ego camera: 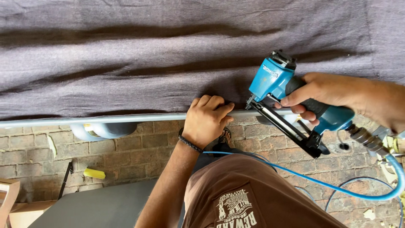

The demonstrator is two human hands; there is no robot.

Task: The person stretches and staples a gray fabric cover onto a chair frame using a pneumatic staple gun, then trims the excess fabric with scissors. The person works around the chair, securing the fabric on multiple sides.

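My left hand is curled over the near edge of a dark grey fabric, pinching it down along a light grey padded edge. A black braided band sits on that wrist. My right hand grips the handle of a blue pneumatic staple gun, with a finger at the trigger. The gun's nose presses on the fabric edge just right of my left hand. Its black magazine slants down to the right. A blue air hose runs from the handle's end.
A brick floor lies below the edge. A yellow piece and a black bar lie on it at left. A grey panel and a wooden piece sit at the lower left. Brown shorts fill the bottom centre.
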